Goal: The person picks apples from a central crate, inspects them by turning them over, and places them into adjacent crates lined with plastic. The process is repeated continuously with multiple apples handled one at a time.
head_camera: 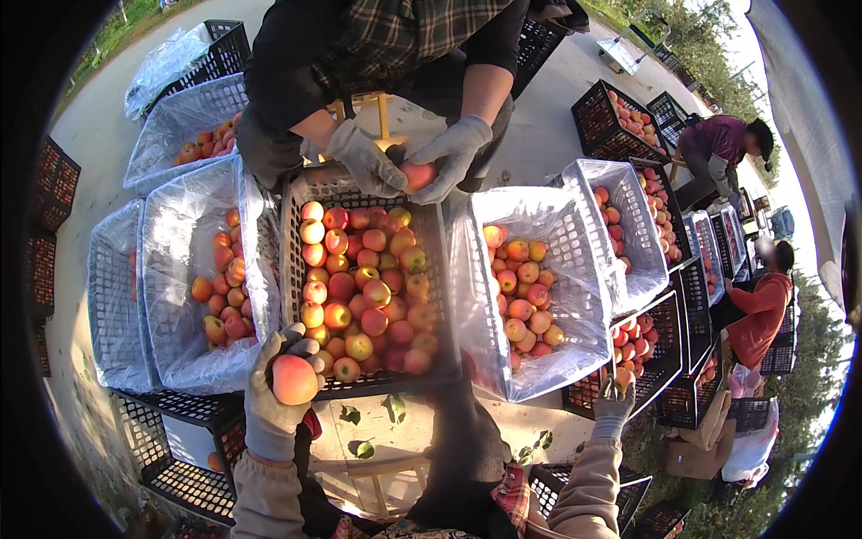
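My left hand (276, 397), in a grey knit glove, is closed around a red-and-yellow apple (294, 379). It is beside the near left corner of a black plastic crate (377, 391) holding many apples (367, 296). Out to the right, my right hand (613, 409), also gloved, has its fingers around an apple (623, 378) at the near edge of another black crate (663, 367) of apples. Plastic-lined crates stand on both sides of the middle crate, the left liner (182, 296) and the right liner (579, 337) each holding apples.
Opposite me, a seated person with gloved hands (444, 162) holds an apple (417, 176) over the middle crate's far edge. Two other people (761, 316) sit among crates at right. A black crate (182, 451) stands low at left. Fallen leaves (363, 449) dot the ground; a hand cart (623, 54) stands behind.
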Demonstrator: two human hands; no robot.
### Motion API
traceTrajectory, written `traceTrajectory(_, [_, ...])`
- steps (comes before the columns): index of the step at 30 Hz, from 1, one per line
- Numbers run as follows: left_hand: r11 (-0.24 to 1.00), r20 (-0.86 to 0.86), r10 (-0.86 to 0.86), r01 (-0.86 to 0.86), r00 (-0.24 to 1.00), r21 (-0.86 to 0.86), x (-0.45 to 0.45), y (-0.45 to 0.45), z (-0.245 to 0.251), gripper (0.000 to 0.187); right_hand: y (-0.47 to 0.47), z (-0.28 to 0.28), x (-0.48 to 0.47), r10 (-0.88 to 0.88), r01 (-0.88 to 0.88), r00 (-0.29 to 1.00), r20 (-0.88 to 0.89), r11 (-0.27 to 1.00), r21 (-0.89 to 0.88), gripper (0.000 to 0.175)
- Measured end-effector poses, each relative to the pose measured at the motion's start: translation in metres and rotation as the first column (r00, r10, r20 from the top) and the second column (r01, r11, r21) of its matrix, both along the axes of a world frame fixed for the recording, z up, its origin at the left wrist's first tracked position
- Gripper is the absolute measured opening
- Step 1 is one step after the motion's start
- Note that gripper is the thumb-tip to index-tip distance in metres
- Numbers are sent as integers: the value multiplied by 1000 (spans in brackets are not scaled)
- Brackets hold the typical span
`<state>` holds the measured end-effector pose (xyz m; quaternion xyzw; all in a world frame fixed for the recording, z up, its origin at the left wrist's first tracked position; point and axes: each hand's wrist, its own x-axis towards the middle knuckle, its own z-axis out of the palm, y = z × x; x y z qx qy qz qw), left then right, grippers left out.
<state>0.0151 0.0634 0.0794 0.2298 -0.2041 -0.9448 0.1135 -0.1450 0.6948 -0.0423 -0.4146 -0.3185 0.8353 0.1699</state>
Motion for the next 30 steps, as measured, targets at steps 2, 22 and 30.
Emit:
traceTrajectory(2, [999,-24,28,-28,999,17,0,3,3,49,8,-1,-7,-79,80,997,-16,995,61,55])
traceTrajectory(22, [982,6,184,-184,983,-33,24,-31,14,65,-465,-76,3,421,371,-162,893,-812,450,45])
traceTrajectory(30, [980,25,196,-195,980,-43,32,-35,14,74,-516,-58,13,178,411,-225,958,-874,259,67])
